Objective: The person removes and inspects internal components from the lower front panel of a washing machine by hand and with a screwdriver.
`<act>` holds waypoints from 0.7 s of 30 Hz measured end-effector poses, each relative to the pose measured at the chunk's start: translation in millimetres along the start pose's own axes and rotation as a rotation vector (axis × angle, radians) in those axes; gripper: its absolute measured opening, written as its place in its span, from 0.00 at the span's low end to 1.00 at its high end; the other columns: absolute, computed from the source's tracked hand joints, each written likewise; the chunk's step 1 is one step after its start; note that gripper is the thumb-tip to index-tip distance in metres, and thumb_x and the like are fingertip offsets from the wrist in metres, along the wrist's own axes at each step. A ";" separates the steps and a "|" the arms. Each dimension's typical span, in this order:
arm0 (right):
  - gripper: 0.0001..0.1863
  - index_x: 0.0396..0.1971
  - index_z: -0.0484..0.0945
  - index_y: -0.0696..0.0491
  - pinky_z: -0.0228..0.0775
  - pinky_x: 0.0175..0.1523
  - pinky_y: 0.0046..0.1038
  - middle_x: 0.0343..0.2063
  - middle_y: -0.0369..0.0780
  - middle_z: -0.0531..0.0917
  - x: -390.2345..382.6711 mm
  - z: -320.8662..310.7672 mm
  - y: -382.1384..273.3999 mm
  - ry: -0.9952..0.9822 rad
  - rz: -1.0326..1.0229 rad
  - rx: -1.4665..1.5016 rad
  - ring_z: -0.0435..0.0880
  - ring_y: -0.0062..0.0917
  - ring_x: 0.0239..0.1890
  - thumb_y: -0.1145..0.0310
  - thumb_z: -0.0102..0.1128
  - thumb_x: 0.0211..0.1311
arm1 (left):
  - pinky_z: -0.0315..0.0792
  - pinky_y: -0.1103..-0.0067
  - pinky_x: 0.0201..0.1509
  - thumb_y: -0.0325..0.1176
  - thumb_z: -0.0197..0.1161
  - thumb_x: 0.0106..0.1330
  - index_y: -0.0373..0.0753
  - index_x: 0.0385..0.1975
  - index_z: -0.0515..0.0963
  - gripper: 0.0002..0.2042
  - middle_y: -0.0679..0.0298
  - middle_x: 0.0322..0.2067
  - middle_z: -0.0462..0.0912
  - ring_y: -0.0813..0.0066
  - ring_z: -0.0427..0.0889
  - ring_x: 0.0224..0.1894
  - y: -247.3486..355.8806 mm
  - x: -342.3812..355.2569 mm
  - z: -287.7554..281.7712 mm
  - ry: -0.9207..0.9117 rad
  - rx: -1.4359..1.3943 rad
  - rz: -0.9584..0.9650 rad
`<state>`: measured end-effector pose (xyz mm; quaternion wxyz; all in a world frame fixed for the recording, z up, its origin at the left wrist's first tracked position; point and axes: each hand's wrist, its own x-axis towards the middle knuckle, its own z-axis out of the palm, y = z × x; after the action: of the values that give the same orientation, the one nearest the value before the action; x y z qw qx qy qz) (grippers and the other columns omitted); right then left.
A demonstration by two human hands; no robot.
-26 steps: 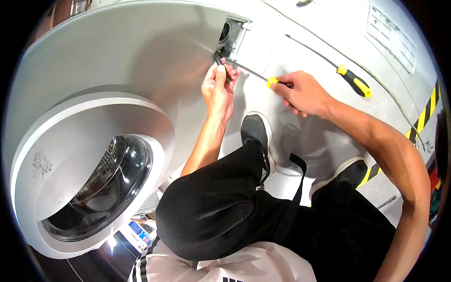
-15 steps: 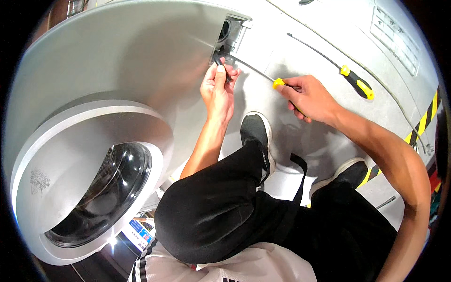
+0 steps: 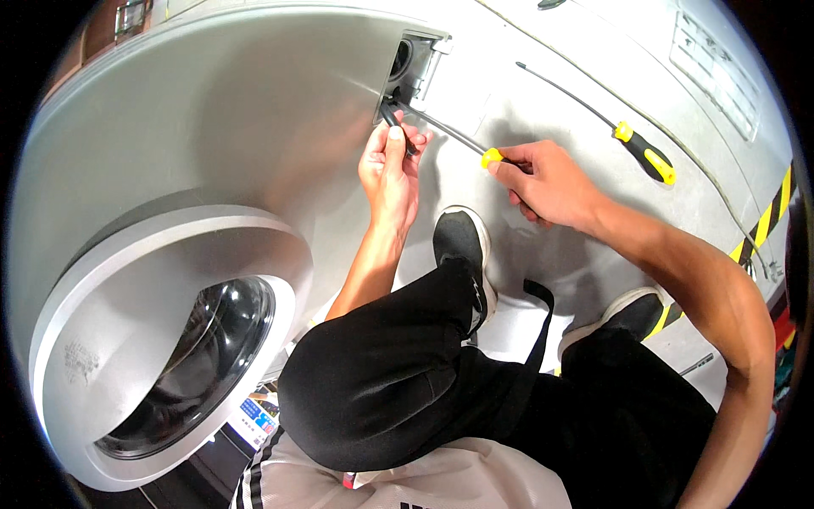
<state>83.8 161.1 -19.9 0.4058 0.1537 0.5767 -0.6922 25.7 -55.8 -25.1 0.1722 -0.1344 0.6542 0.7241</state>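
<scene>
My right hand (image 3: 545, 181) is wrapped round the handle of a screwdriver (image 3: 456, 137) with a yellow collar. Its shaft reaches left into a small open hatch (image 3: 426, 69) low on a grey washing machine (image 3: 280, 93). Just below the hatch, my left hand (image 3: 392, 174) pinches a short black hose (image 3: 395, 124) between thumb and fingers. The hose's upper end runs into the hatch, close by the shaft. A round dark opening (image 3: 401, 58) shows inside the hatch. Where exactly the screwdriver's tip rests is hidden.
The washer's round door (image 3: 110, 339) stands open at lower left. On the pale floor at right lies a second black-and-yellow screwdriver (image 3: 642, 153). A grey cord (image 3: 670, 136) runs past it toward yellow-black floor tape (image 3: 773, 208). My shoes (image 3: 460, 242) are beneath my hands.
The screwdriver and my right hand have shifted slightly left, toward the hatch. My left hand keeps its hold on the hose, nearly in place. The washer and its door sit slightly differently in view.
</scene>
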 end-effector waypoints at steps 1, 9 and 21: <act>0.18 0.44 0.77 0.59 0.58 0.14 0.21 0.15 0.33 0.70 0.3 0.3 -0.7 -0.003 0.004 -0.001 0.67 0.14 0.11 0.59 0.50 0.66 | 0.71 0.68 0.56 0.32 0.52 0.69 0.32 0.50 0.68 0.13 0.63 0.32 0.75 0.76 0.76 0.34 0.6 -0.1 0.2 -0.007 0.010 -0.002; 0.17 0.40 0.77 0.61 0.61 0.16 0.23 0.14 0.36 0.72 8.2 9.3 -3.8 0.054 -0.049 -0.083 0.70 0.17 0.12 0.61 0.51 0.65 | 0.74 0.70 0.52 0.30 0.50 0.70 0.29 0.52 0.66 0.15 0.64 0.32 0.74 0.78 0.76 0.34 0.1 -2.9 -3.9 -0.032 0.038 -0.015; 0.17 0.40 0.80 0.58 0.71 0.26 0.30 0.16 0.44 0.78 -2.4 -6.9 -1.7 0.091 -0.109 -0.290 0.78 0.31 0.17 0.61 0.52 0.62 | 0.72 0.69 0.54 0.32 0.53 0.69 0.31 0.51 0.66 0.15 0.62 0.34 0.75 0.76 0.76 0.35 1.3 -4.5 10.2 0.032 -0.026 -0.044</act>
<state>82.2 168.5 -19.1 0.3590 0.0930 0.6959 -0.6150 29.5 -46.1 -20.9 0.1759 -0.1626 0.6442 0.7264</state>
